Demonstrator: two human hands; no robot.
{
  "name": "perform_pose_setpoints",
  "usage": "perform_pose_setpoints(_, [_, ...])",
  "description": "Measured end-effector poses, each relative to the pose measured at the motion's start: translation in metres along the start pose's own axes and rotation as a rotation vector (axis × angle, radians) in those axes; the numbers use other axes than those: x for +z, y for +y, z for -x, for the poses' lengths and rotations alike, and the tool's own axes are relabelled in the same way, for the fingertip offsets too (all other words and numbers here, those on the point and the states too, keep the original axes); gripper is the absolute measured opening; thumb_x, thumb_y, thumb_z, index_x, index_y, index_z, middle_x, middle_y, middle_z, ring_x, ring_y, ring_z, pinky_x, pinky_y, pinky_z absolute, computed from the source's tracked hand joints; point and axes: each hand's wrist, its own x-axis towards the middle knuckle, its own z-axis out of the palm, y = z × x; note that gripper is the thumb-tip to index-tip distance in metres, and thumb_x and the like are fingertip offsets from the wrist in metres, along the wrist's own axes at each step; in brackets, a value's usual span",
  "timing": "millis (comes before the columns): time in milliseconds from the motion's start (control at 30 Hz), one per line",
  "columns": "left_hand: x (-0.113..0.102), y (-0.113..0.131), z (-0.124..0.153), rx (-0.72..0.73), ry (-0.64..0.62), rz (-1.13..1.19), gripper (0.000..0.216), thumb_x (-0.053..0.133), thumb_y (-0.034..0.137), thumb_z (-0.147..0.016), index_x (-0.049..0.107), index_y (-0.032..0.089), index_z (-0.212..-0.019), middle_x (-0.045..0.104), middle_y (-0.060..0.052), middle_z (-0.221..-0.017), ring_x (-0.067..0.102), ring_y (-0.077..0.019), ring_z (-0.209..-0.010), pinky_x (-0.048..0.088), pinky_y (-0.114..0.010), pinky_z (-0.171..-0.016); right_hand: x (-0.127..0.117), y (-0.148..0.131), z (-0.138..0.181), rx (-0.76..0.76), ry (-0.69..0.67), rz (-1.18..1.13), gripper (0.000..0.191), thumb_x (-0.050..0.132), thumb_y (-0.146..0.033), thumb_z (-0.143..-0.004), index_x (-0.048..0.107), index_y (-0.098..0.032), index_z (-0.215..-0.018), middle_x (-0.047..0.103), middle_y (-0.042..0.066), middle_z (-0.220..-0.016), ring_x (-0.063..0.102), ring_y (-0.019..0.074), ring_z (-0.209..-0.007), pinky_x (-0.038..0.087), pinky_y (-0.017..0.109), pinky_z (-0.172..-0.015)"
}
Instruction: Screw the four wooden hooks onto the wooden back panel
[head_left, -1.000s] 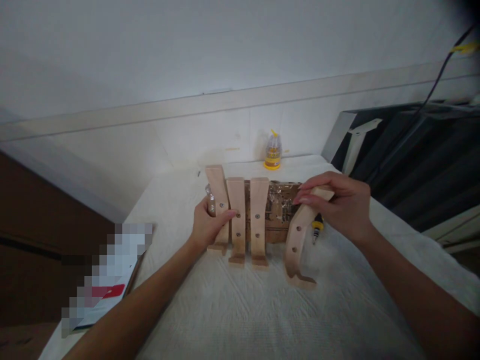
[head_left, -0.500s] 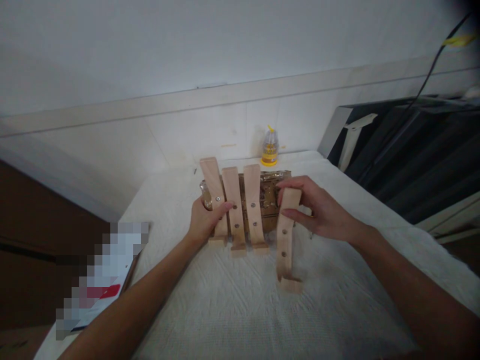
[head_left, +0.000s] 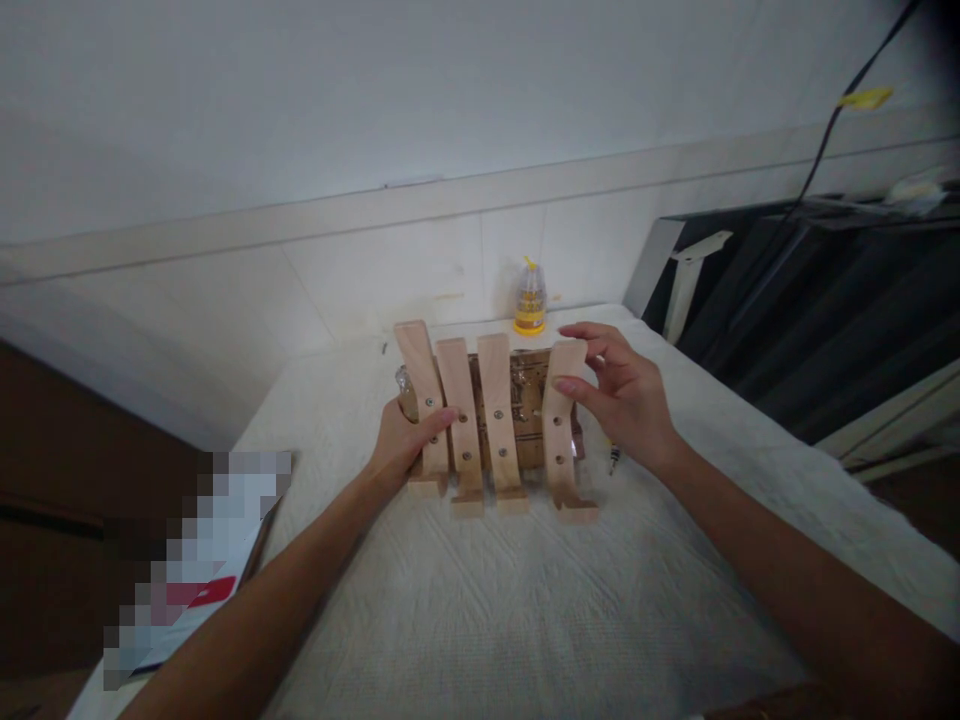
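Several pale wooden hooks with screw heads stand in a row against a brown parcel wrapped in clear tape (head_left: 529, 400). My left hand (head_left: 394, 440) is closed around the left end, its thumb lying across the leftmost wooden hook (head_left: 420, 362) and reaching the second wooden hook (head_left: 460, 380); its other fingers are hidden behind. Between the hands is a third wooden hook (head_left: 495, 375). My right hand (head_left: 634, 395) pinches the upper part of the rightmost wooden hook (head_left: 558, 440), thumb in front. That hook stands slightly apart, its curved foot toward me.
A clear bottle with a yellow base (head_left: 530, 305) stands by the wall. A small dark and silver piece (head_left: 614, 458) lies beside the parcel on the white cloth (head_left: 465, 610). At left is a partly blurred flat packet (head_left: 214, 540); dark panels (head_left: 757, 270) lean at right.
My right hand has moved the rightmost wooden hook away from me, bringing it up against the parcel in line with the others. My left hand keeps its hold.
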Motion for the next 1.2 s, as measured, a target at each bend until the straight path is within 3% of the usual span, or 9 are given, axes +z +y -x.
perform_pose_setpoints(167, [0.000, -0.001, 0.004, -0.014, -0.071, -0.018, 0.051, 0.078, 0.046, -0.055, 0.068, 0.012, -0.091, 0.072, -0.008, -0.089, 0.067, -0.0193, -0.076, 0.054, -0.025, -0.064, 0.010, -0.009, 0.004, 0.076, -0.020, -0.061, 0.013, 0.067, -0.024, -0.075, 0.058, -0.024, -0.084, 0.057, 0.004, -0.111, 0.053, 0.0190, -0.108, 0.040, 0.042, -0.097])
perform_pose_setpoints(400, [0.001, 0.000, 0.007, -0.046, -0.119, 0.006, 0.049, 0.077, 0.045, -0.057, 0.068, 0.013, -0.093, 0.072, -0.007, -0.088, 0.067, -0.0189, -0.075, 0.053, -0.024, -0.063, 0.016, -0.016, 0.009, 0.153, 0.012, -0.020, 0.013, 0.065, -0.029, -0.077, 0.055, -0.022, -0.083, 0.055, 0.001, -0.090, 0.053, 0.0158, -0.086, 0.042, 0.036, -0.083])
perform_pose_setpoints(667, [0.001, -0.003, 0.005, -0.068, -0.112, 0.033, 0.045, 0.078, 0.043, -0.057, 0.069, 0.014, -0.089, 0.073, -0.007, -0.088, 0.067, -0.0192, -0.075, 0.054, -0.025, -0.064, 0.023, -0.023, 0.012, -0.028, 0.090, 0.124, 0.012, 0.065, -0.023, -0.077, 0.056, -0.023, -0.085, 0.053, 0.002, -0.094, 0.052, 0.0148, -0.093, 0.042, 0.033, -0.085])
perform_pose_setpoints(1200, [0.001, -0.004, 0.006, -0.065, -0.074, 0.024, 0.050, 0.079, 0.045, -0.054, 0.068, 0.013, -0.090, 0.072, -0.007, -0.087, 0.066, -0.0185, -0.074, 0.053, -0.025, -0.064, 0.022, -0.021, 0.012, -0.065, 0.092, 0.134, 0.014, 0.067, -0.022, -0.076, 0.056, -0.023, -0.085, 0.053, 0.000, -0.093, 0.053, 0.0136, -0.093, 0.043, 0.032, -0.084])
